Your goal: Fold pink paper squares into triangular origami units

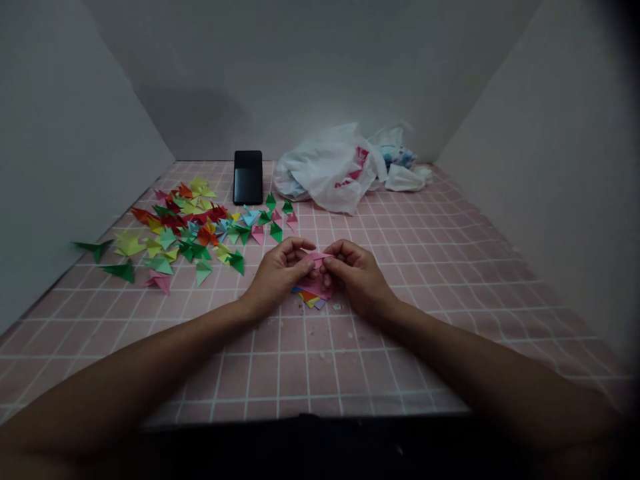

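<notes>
Between my two hands is a small folded piece of pink origami paper, pinched from both sides. My left hand grips its left part between thumb and fingers. On the other side, my right hand pinches the right end, with its fingers curled. Just below the fingertips lies a stack of coloured paper sheets, pink on top, with blue, orange, yellow and purple corners showing. My hands partly cover the stack. Folded paper cranes in many colours spread over the table to the left.
A black phone leans upright at the back. Right of it sit a crumpled white plastic bag with red print and a smaller white bundle. Pale walls enclose the pink checked tablecloth. Small scraps lie near the stack.
</notes>
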Demonstrator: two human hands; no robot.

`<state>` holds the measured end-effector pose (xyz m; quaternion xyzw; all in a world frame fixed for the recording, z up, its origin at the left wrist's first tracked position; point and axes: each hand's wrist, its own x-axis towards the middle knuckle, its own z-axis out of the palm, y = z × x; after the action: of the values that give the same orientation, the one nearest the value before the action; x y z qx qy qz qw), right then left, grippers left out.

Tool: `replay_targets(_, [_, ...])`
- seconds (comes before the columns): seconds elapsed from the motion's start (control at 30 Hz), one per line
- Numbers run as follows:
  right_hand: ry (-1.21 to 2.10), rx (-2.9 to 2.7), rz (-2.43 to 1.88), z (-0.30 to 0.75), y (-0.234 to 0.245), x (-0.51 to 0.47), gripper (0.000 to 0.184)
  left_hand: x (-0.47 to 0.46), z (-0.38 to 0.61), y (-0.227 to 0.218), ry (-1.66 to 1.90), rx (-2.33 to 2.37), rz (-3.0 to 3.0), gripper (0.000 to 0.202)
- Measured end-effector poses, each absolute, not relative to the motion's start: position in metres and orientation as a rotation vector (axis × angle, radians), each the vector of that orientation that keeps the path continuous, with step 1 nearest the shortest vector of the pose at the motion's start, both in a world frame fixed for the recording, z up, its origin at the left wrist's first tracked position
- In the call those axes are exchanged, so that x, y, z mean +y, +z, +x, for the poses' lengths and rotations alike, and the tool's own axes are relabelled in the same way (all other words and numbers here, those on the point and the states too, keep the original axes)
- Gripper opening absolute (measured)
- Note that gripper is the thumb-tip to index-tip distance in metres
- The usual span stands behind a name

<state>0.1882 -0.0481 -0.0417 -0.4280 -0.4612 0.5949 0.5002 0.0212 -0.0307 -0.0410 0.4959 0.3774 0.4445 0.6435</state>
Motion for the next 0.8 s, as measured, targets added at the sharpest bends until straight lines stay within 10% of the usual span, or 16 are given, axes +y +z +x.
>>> replay_targets(0.8, [1.282,-1.314,-1.09,0.1844,-0.044,-0.0525,0.016,-0.0377,0.0249,-0.0383,0.882,0.923,1.169,0.029])
